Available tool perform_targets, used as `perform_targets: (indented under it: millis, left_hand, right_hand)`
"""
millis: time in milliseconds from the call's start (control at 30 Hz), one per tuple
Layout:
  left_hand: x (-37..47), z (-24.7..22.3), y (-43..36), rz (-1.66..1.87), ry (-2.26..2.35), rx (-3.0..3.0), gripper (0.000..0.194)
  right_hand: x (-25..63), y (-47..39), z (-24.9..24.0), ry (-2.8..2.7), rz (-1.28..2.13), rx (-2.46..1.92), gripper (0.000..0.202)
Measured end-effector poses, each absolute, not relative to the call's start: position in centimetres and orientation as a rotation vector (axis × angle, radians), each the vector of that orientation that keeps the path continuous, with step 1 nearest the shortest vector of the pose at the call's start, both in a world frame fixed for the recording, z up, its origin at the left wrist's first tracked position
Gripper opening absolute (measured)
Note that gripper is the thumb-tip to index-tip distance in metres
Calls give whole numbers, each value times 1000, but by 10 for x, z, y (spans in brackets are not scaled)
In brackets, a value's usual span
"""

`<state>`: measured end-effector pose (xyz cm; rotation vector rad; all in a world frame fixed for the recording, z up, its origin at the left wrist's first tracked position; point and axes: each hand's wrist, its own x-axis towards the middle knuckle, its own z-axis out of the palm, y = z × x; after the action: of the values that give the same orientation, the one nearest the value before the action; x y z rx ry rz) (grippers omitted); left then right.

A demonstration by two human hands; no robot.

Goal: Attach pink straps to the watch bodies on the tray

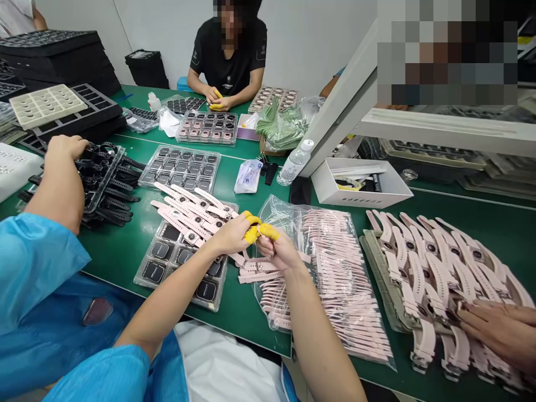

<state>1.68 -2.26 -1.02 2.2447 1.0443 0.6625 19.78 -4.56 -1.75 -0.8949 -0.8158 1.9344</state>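
Note:
My left hand (234, 233), with yellow finger covers, is closed in a pinch and meets my right hand (280, 250), also closed and wearing yellow covers. Between the fingertips shows a small part of a pink watch strap (260, 229); the rest is hidden by the fingers. Below my left hand, several watches with pink straps (195, 219) lie across a clear tray (140, 277) of dark square watch faces. Loose pink straps (257, 274) rest under my right hand, beside a clear plastic bag (335, 268) packed with more pink straps.
A co-worker's hand (69, 146) touches black-strapped watches (98, 178) at left. Another person's hand (498, 326) is on pink-strapped watches (435, 262) at right. Opposite sits a person in black (230, 61). A bottle (296, 162) and white box (364, 195) stand behind the bag.

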Motion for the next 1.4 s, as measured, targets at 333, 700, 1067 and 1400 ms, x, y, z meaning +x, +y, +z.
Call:
perform_targets:
  millis: [333, 700, 1067, 1400]
  left_hand:
    - [18, -8, -23, 517, 1084, 2362, 35]
    - [20, -10, -24, 466, 1117, 2377, 30]
    - [19, -12, -22, 597, 1062, 2262, 37]
    - [20, -16, -21, 508, 1100, 2397, 30]
  right_hand:
    - [197, -43, -23, -742, 1958, -882, 39]
    - [198, -44, -29, -805, 1902, -1006, 39]
    - [196, -44, -18, -718, 1943, -923, 37]
    - [197, -45, -29, -758, 1949, -953, 39]
